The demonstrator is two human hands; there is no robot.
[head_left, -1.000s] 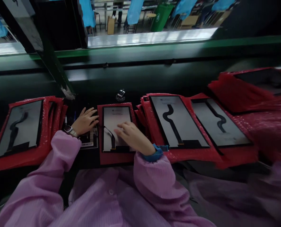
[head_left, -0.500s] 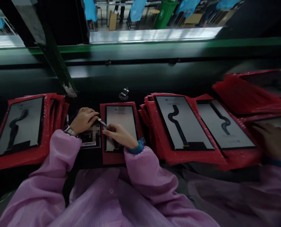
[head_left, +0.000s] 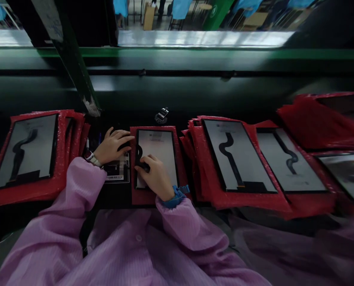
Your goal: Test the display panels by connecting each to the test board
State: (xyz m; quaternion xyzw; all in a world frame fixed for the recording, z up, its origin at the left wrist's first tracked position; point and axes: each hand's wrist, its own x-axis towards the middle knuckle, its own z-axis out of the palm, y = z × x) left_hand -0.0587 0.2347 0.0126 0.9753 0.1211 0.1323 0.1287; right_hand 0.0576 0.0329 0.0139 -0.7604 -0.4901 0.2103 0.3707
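In front of me a tablet-size display panel (head_left: 162, 145) with a pale back lies on a red bubble sheet (head_left: 181, 174). A black flex cable (head_left: 139, 151) curves along the panel's left side. My right hand (head_left: 157, 176), a blue strap at its wrist, has its thumb and fingertips closed on the cable near the left edge. My left hand (head_left: 114, 146), wearing a watch, is open with fingers spread, its fingertips at the sheet's left edge. Below it lies a dark flat piece (head_left: 117, 172) with a printed label, partly covered by the hand.
To the left is a stack of red bubble sheets with a display panel (head_left: 30, 151) on top. More stacked panels (head_left: 239, 159) are on the right, beside a blurred co-worker's sleeve (head_left: 338, 246). A small shiny metal object (head_left: 162, 115) sits behind my panel. A green post (head_left: 75, 75) rises at the back left.
A thin strip with a yellow-orange end between my hands has left my left fingers, which have spread. My right hand has moved down onto the black cable. The co-worker's hand at right has withdrawn.
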